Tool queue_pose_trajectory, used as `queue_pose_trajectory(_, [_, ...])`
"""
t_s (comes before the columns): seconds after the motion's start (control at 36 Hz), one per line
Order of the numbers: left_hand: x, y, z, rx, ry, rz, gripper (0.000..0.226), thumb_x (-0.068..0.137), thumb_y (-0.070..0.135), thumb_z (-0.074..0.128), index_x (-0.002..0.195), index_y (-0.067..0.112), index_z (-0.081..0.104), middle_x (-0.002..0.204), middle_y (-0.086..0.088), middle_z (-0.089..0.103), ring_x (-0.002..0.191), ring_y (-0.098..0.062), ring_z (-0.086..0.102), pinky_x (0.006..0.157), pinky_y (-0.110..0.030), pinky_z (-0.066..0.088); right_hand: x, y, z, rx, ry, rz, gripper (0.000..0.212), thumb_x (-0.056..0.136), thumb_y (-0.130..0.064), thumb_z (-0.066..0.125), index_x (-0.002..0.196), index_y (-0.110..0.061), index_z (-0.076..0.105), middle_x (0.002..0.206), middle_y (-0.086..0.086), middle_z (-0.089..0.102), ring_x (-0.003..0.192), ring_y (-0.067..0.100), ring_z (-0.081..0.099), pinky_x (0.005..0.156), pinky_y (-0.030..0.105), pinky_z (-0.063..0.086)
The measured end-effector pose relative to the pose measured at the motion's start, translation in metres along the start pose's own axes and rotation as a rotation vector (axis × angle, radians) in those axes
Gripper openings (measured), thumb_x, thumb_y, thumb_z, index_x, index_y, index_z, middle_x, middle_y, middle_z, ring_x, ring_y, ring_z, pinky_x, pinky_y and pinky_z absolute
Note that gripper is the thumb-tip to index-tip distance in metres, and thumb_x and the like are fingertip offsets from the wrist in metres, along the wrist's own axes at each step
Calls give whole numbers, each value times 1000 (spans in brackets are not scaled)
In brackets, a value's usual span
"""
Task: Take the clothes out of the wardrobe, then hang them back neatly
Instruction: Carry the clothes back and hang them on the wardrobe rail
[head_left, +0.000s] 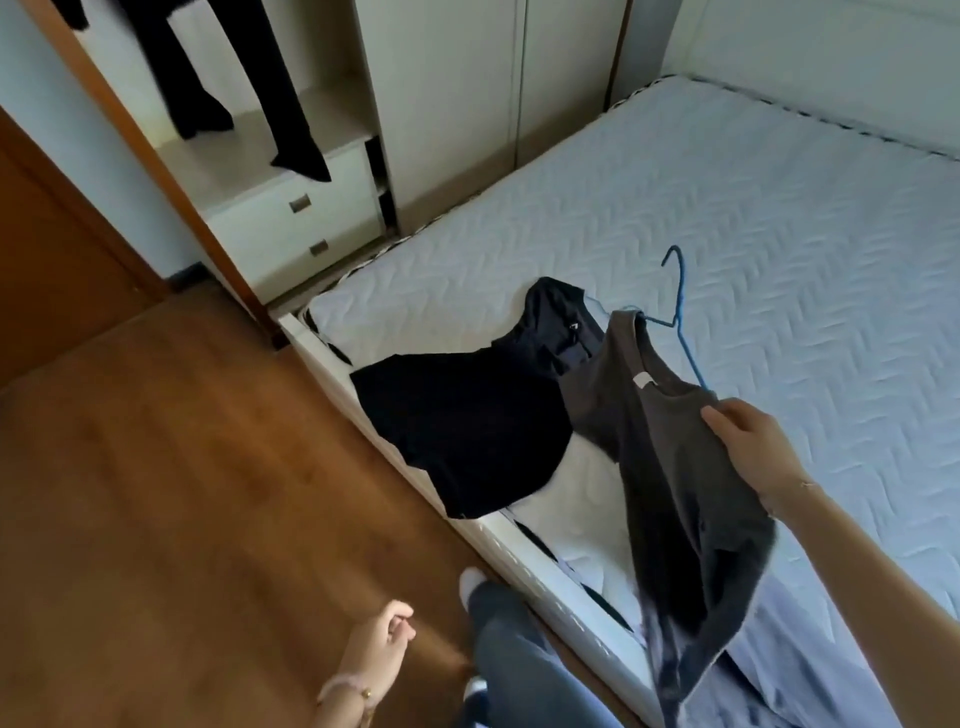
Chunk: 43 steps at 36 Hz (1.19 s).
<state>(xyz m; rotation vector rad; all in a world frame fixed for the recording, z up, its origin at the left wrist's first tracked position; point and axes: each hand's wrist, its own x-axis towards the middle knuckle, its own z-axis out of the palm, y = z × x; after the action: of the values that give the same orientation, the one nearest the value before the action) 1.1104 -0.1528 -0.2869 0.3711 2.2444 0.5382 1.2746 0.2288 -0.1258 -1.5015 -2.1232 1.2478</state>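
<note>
**Grey T-shirt held over the bed, half off its hanger**

The right hand (748, 441) pinches the grey T-shirt (675, 467) at one shoulder, thumb on top and fingers curled under the cloth. The shirt hangs over the near edge of the mattress (779, 234). The blue hanger (680, 291) juts out of its neck, with one arm under the far shoulder and the hook pointing away. I cannot tell whether the fingers also catch the hanger's wire. The left hand (379, 654) hangs low over the wooden floor, fingers loosely curled and holding nothing.

Risks, as I judge them:
- The hold is on one shoulder only, so the hanger could slide out of the neck and drop onto the bed.
- The shirt's hem trails low, so it could drag across the bed frame or land crumpled.
- Set down carelessly, it could cover the clothes beside it and tangle the pile.

Count:
- One grey T-shirt and one blue hanger.
- Two dark garments lie flat on the mattress, touching each other: a black top (457, 431) and a navy piece (561, 322) behind it.
- At least two black garments (291, 104) still hang in the open wardrobe (332, 119), so the emptying looks unfinished.
- Two drawers (296, 208) sit below them.
- One pale lilac cloth (779, 654) lies near the person's leg. I cannot tell what it is.
</note>
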Motion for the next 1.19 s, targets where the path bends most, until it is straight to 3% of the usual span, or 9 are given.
queue_pose_trajectory(0.11, [47, 36, -22, 33, -57, 60, 30, 92, 11, 45, 83, 40, 45, 75, 14, 63, 79, -9, 65, 74, -21, 44, 38, -5, 18, 11, 16, 52, 24, 94, -24, 50, 95, -5, 63, 90, 16, 65, 79, 28, 58, 77, 41, 48])
queue_pose_trajectory(0.22, [105, 70, -54, 38, -44, 104, 35, 92, 9, 47, 79, 42, 44, 71, 16, 62, 69, 15, 58, 78, -25, 47, 88, -9, 40, 27, 48, 122, 23, 93, -24, 51, 91, -4, 63, 90, 21, 66, 89, 39, 60, 82, 47, 49])
queue_pose_trajectory(0.31, [142, 100, -83, 89, -50, 119, 30, 91, 11, 47, 83, 39, 50, 65, 22, 63, 69, 9, 61, 75, -22, 48, 123, -16, 54, 34, 54, 172, 24, 94, -23, 51, 92, -3, 62, 91, 21, 66, 89, 39, 60, 81, 45, 49])
queue_pose_trajectory(0.42, [186, 146, -117, 105, -45, 154, 20, 94, 17, 43, 103, 26, 58, 83, 13, 65, 89, -13, 66, 80, -26, 50, 165, -33, 65, 46, 62, 204, 25, 93, -22, 51, 91, 0, 61, 91, 23, 65, 85, 36, 59, 80, 45, 48])
queue_pose_trajectory(0.5, [215, 181, -134, 101, -63, 184, 20, 96, 16, 41, 104, 26, 57, 88, 9, 66, 91, -14, 66, 82, -28, 51, 186, -38, 64, 80, 129, 233, 26, 94, -22, 50, 89, 2, 59, 87, 21, 62, 78, 30, 53, 73, 38, 42])
queue_pose_trajectory(0.61, [258, 232, -142, 144, -137, 250, 21, 96, 13, 39, 102, 27, 53, 90, 10, 65, 88, -14, 66, 83, -32, 53, 201, -27, 57, 121, 225, 306, 17, 94, -19, 50, 90, -5, 59, 89, 14, 60, 85, 26, 53, 77, 32, 37])
queue_pose_trajectory(0.86, [388, 374, -104, 364, -274, 443, 31, 97, 15, 35, 118, 13, 57, 111, -6, 66, 100, -22, 62, 83, -26, 46, 218, 5, 53, 136, 326, 529, 16, 95, -23, 48, 97, -14, 60, 94, 10, 61, 88, 29, 55, 78, 34, 40])
queue_pose_trajectory(1.0, [465, 448, -62, 538, -340, 544, 33, 95, 15, 39, 125, 11, 53, 126, -8, 58, 114, -25, 56, 97, -33, 45, 221, 20, 55, 157, 454, 650, 17, 97, -25, 44, 98, -17, 59, 95, 7, 58, 89, 25, 52, 81, 35, 39])
queue_pose_trajectory(1.19, [556, 528, -4, 766, -328, 739, 46, 91, 14, 46, 136, 10, 43, 142, -12, 43, 127, -29, 45, 108, -37, 35, 221, 46, 69, 201, 603, 844, 29, 96, -26, 46, 93, -1, 60, 91, 23, 60, 85, 36, 55, 86, 53, 46])
